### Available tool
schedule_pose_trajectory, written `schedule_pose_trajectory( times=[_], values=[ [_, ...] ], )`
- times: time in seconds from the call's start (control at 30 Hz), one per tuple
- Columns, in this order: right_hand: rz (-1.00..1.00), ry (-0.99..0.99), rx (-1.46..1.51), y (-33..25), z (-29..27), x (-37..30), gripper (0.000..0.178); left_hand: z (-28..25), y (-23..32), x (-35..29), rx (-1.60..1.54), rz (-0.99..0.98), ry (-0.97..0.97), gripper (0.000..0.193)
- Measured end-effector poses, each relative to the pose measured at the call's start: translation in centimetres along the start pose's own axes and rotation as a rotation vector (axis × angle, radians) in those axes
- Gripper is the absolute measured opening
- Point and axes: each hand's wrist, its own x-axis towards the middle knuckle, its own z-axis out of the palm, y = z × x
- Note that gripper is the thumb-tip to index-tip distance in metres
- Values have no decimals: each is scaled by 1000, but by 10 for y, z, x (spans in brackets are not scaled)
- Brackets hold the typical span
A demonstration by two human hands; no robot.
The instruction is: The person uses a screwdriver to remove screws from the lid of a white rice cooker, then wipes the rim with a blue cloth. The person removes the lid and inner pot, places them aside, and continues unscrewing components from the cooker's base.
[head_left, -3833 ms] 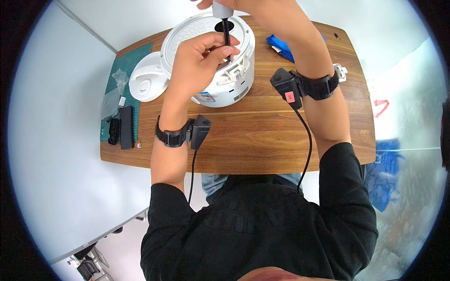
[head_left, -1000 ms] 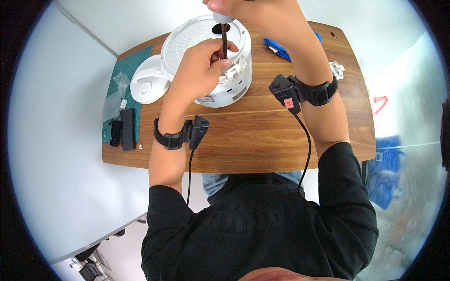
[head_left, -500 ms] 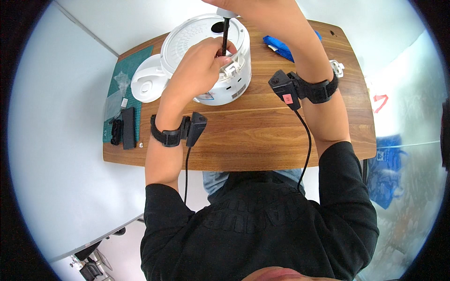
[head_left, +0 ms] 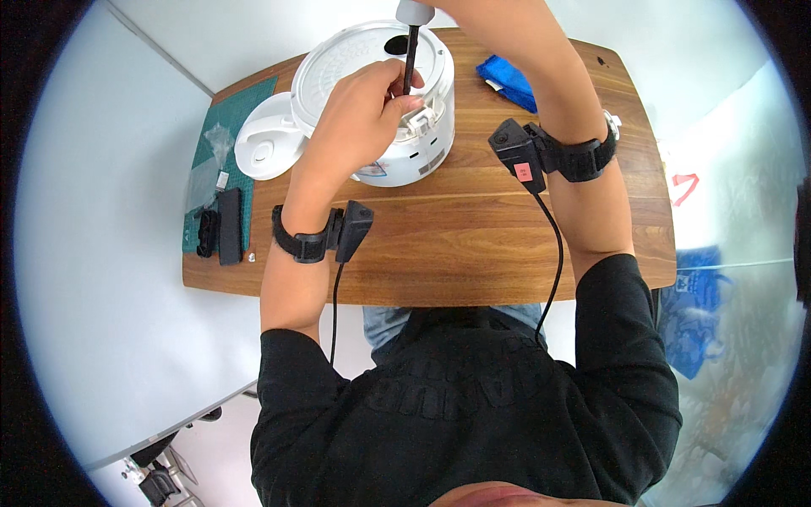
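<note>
A white round appliance point(head_left: 411, 167), resembling a rice cooker, stands at the far side of the table, with a dark round opening in its top and a rounded white part point(head_left: 266, 152) at its left. A screwdriver point(head_left: 411, 59) with a grey handle stands nearly upright over the appliance's near right rim, beside a white bracket. My left hand point(head_left: 361, 110) rests over the rim, thumb and fingers closed around the lower shaft; any screw there is hidden. My right hand point(head_left: 443, 4) is at the handle, largely cut off by the upper edge, its fingers out of view.
A green cutting mat point(head_left: 241, 106) at the left carries clear plastic bags point(head_left: 218, 144), a small white piece and black oblong objects point(head_left: 230, 226). A blue cloth point(head_left: 509, 83) lies at the back right, and a white part point(head_left: 612, 122) is partly behind my right wrist. Cables trail from both wrist straps.
The screwdriver and my right hand have shifted slightly up, so less of that hand shows. My left hand stays at the rim, around the shaft. The whole view has shifted a little.
</note>
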Motion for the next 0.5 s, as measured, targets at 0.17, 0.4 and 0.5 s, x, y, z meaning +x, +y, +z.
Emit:
schedule_pose_trajectory(
  times=[0.17, 0.4, 0.5],
  values=[
    [12, 73, -111, 2, 2, 1, 57, -1, -4, -2, -50, 61, 5, 20],
    [-49, 64, -65, 14, -1, 3, 58, -1, -29, -2, -257, 133, 24, 22],
    [-30, 49, -65, 8, -1, 3, 57, 1, -29, -2, -261, 141, 60, 20]
  ],
)
